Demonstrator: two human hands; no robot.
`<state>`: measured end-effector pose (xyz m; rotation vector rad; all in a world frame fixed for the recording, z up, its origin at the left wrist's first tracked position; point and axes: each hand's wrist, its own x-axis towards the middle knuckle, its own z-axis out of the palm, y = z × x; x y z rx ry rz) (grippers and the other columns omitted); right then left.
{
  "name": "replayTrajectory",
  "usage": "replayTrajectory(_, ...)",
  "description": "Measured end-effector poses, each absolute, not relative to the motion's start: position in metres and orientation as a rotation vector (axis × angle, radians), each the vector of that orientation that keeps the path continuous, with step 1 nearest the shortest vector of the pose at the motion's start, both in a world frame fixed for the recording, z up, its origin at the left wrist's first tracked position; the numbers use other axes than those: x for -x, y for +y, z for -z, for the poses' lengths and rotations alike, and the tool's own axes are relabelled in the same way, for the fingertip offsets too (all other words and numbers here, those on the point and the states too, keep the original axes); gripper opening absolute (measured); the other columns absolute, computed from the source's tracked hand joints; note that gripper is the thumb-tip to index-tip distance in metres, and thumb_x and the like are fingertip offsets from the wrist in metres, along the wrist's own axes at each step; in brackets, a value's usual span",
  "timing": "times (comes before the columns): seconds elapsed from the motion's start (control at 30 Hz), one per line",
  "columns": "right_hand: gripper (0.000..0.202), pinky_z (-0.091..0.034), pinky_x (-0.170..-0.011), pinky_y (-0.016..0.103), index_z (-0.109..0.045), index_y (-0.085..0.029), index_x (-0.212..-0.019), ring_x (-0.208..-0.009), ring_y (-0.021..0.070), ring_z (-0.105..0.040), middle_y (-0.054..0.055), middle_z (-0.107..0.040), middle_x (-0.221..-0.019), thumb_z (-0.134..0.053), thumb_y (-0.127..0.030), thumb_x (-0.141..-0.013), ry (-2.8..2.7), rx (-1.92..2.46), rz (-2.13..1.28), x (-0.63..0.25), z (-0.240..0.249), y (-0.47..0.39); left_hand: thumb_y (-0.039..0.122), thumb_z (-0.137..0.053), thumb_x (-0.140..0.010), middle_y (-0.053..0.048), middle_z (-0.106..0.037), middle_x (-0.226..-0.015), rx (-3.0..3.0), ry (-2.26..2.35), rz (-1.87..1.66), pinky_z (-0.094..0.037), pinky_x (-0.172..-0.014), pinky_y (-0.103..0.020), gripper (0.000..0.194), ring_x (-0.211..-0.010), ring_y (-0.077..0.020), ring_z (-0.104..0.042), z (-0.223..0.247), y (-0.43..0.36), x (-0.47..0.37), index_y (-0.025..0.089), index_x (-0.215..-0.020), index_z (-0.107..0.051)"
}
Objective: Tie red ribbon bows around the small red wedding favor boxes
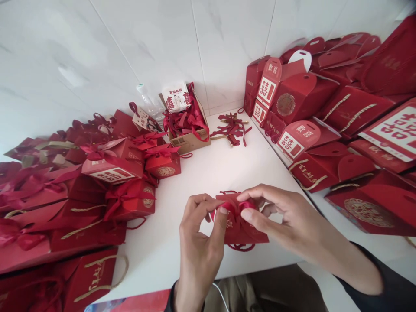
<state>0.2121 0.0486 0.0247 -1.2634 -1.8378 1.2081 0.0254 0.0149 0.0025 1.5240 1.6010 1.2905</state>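
A small red gift box (247,234) with cord handles sits on the white table near its front edge. On top of it a red ribbon (230,209) is looped like a bow. My left hand (203,234) pinches the left part of the ribbon between thumb and fingers. With thumb and forefinger, my right hand (279,214) grips the ribbon's right part. Both hands stay just above the box, and they hide part of its top and the middle of the ribbon.
Finished-looking red boxes with bows (113,160) are piled at the left. More red boxes (305,99) are stacked at the right. A cardboard box (191,141) of ribbons stands at the back, beside loose dark red ribbons (232,128). A tiled wall (156,39) rises behind.
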Motion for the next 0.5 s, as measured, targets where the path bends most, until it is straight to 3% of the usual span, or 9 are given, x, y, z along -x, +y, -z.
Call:
replayTrajectory(0.17,0.011,-0.051,-0.053,0.02,-0.067,-0.027,-0.1,-0.076,0.0136,-0.071,-0.001,-0.076,-0.097,-0.059,-0.035,-0.101,-1.864,1.241,-1.155,-0.199,-0.021,0.049,0.035,-0.068,-0.095,-0.005,-0.073,-0.098,-1.226,1.415,-1.283,-0.055,-0.076,-0.03,0.023,-0.088,-0.0194,-0.069,-0.002,0.012,-0.028,0.026,-0.117,-0.071)
replayTrajectory(0.27,0.011,-0.05,-0.053,0.02,-0.065,-0.026,-0.098,-0.073,0.0133,-0.069,-0.001,-0.074,-0.093,-0.058,-0.034,-0.101,-1.885,1.234,-1.124,-0.198,-0.021,0.048,0.036,-0.066,-0.096,-0.004,-0.074,-0.101,-1.176,1.377,-1.254,-0.054,-0.079,-0.031,0.03,-0.09,-0.0196,-0.069,0.0,0.011,-0.026,0.028,-0.126,-0.067)
replayTrajectory(0.5,0.013,-0.047,-0.05,0.019,-0.064,-0.027,-0.098,-0.071,0.0124,-0.066,-0.002,-0.072,-0.092,-0.057,-0.038,-0.102,-1.893,1.243,-1.144,-0.2,-0.023,0.05,0.031,-0.063,-0.098,-0.005,-0.076,-0.106,-1.413,1.377,-1.165,-0.049,-0.078,-0.034,0.019,-0.092,-0.0215,-0.065,0.002,0.013,-0.025,0.03,-0.109,-0.08)
